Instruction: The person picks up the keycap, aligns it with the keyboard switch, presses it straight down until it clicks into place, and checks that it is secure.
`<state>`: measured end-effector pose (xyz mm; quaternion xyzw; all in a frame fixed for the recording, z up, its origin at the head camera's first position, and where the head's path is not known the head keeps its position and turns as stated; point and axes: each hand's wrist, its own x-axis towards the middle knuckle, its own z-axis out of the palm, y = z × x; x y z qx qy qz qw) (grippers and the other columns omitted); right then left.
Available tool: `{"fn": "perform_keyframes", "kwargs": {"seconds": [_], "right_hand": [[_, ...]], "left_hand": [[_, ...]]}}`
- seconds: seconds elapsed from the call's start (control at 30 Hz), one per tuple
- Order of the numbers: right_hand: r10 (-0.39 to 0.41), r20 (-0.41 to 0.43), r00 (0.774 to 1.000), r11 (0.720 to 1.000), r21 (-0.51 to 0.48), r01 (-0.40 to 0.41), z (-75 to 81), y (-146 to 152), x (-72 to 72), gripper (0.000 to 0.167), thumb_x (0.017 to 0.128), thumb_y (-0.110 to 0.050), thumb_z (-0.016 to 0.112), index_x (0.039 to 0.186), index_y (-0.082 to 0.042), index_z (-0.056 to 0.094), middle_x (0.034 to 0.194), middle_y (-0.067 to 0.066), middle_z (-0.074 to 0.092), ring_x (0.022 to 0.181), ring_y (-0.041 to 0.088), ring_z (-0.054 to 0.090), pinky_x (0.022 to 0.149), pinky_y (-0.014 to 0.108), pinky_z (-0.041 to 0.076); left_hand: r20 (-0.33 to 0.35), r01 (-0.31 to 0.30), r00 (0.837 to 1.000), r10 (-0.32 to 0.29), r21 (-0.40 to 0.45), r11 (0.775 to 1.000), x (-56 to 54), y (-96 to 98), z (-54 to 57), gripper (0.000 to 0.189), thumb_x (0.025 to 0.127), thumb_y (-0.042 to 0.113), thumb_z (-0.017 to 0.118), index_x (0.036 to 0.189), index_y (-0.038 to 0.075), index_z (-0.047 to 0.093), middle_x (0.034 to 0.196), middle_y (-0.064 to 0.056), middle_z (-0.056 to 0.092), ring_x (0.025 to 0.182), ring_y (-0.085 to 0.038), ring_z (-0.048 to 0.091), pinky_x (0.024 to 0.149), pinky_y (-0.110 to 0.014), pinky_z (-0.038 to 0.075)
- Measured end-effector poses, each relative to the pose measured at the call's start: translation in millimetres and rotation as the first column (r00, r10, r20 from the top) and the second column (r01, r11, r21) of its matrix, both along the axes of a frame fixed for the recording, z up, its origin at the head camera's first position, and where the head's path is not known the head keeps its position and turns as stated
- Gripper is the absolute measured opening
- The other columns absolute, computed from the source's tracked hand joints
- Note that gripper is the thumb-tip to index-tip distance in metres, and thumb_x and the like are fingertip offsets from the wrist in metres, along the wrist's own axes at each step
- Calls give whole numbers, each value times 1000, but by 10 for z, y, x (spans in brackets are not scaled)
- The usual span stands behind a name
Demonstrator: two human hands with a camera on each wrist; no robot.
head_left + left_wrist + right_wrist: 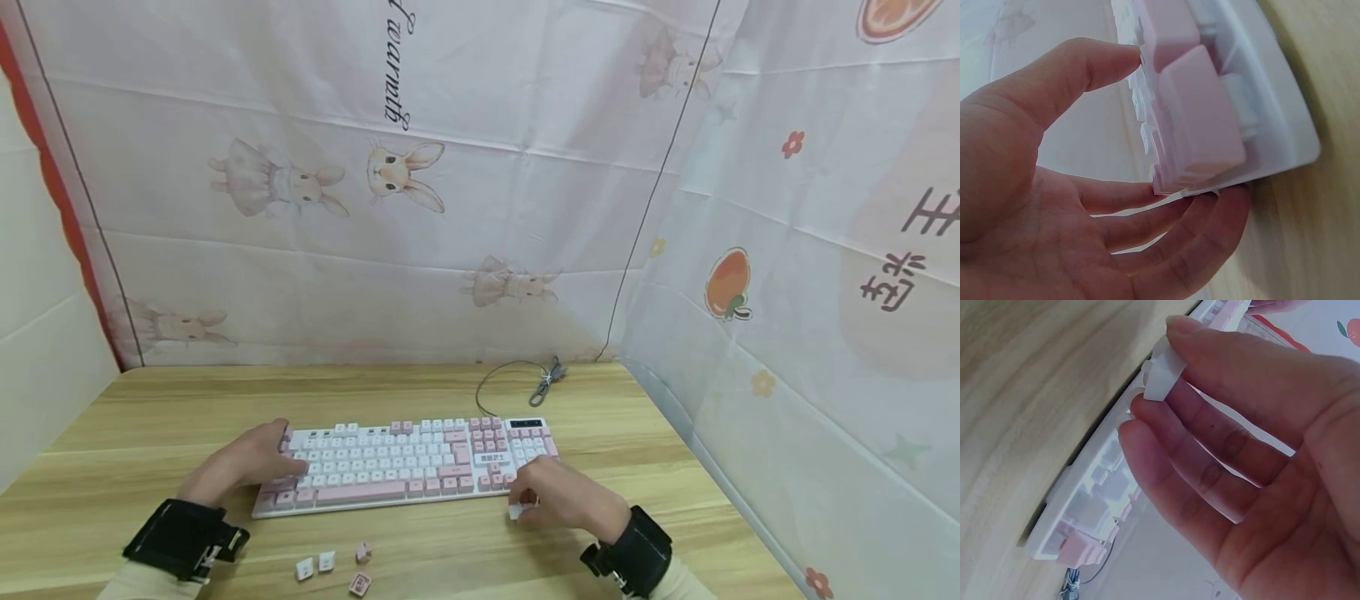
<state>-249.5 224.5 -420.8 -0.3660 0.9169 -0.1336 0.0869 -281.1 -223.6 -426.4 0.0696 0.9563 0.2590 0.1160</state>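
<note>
A pink and white keyboard (367,462) lies on the wooden table in the head view. Its left end is held by my left hand (251,461), with the thumb on the keys and the other fingers at the edge. Close up in the left wrist view, pink keys (1200,119) stand beside the thumb, and fingertips curl against the casing. My right hand (562,492) pinches a white keycap (1164,372) between thumb and finger, near the keyboard's front right edge. In the right wrist view, bare white spots show at the number pad (1094,500), with a pink key still seated at the corner.
Two white keycaps (315,565) and two pink keycaps (362,571) lie loose on the table (450,558) in front of the keyboard. A tied grey cable (546,383) runs behind it. Printed cloth (450,250) hangs along the back and right side.
</note>
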Motion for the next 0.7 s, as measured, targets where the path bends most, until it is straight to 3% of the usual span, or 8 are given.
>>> {"fn": "perform_keyframes", "kwargs": {"seconds": [0.7], "right_hand": [[-24, 2, 1000, 1000, -15, 24, 24, 46, -42, 15, 82, -6, 85, 96, -11, 82, 85, -5, 74, 69, 0, 55, 64, 14, 50]], "left_hand": [[-10, 0, 1000, 0, 6, 1000, 18, 9, -24, 98, 91, 34, 76, 145, -28, 23, 147, -51, 32, 135, -66, 36, 111, -71, 38]]}}
